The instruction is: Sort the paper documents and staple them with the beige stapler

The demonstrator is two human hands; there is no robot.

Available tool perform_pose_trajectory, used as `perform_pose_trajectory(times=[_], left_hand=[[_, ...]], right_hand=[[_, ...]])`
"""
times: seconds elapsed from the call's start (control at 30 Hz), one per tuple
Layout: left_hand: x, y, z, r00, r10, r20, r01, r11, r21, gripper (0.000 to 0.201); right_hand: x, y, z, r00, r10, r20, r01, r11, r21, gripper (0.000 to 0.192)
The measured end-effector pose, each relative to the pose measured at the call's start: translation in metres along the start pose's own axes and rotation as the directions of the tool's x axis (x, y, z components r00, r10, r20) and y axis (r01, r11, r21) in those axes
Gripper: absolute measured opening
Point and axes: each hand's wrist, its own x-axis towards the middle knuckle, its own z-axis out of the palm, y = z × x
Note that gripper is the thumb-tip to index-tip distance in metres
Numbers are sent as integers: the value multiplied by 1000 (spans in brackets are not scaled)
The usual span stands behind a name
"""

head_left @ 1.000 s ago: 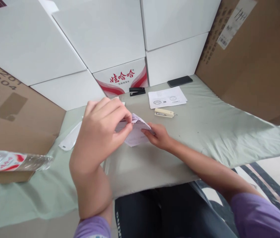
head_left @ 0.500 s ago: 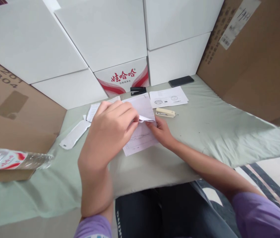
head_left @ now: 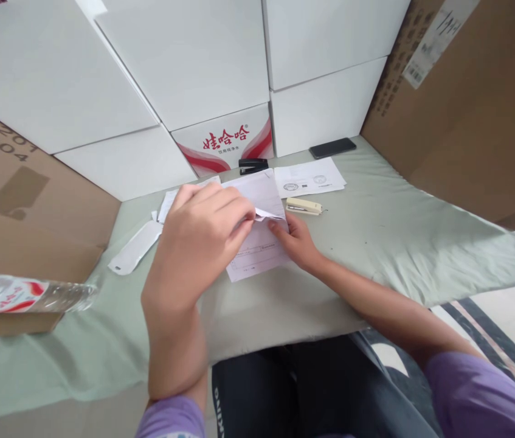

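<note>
A sheaf of printed paper sheets (head_left: 259,249) lies at the middle of the cloth-covered table, its upper part folded or lifted into a raised edge. My left hand (head_left: 207,228) is closed over that raised edge, thumb against the fingers, hiding the left part of the sheets. With thumb on top, my right hand (head_left: 297,240) grips their right edge. A staple shows at the upper right corner of the paper behind. Just right of the sheets rests a cream stapler (head_left: 303,206), touched by neither hand.
A black stapler (head_left: 253,166) and a phone (head_left: 332,148) lie near stacked white boxes (head_left: 184,67). Stamped papers (head_left: 309,177) are at the right, a white strip-like packet (head_left: 136,248) at the left. A water bottle (head_left: 24,294) and cardboard boxes (head_left: 458,134) flank the table.
Both hands keep their hold on the paper sheets. The raised paper edge has shifted slightly upward; the other things stay where they were.
</note>
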Motion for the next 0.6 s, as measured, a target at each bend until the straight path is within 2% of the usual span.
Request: perform_pose_trajectory(times=[0.13,0.2,0.3,0.47,0.6], left_hand=[[-2,-2,-5,994,-8,105,17,996,-86,16],[-4,-4,-7,987,-12,162,33,991,-132,16],[-6,-8,-8,982,-30,187,58,987,-148,17],[-5,-8,-6,984,-54,169,76,989,-126,16],[-3,-6,-5,993,-122,1,122,991,-52,14]], right_hand=[[0,4,-3,983,-153,-98,133,974,-182,31],[1,7,-6,958,-254,-137,204,932,-300,29],[3,8,-11,921,-349,-171,258,878,-403,25],[5,4,-13,907,-380,-181,260,843,-470,26],[3,2,-12,908,-401,-117,312,837,-449,25]])
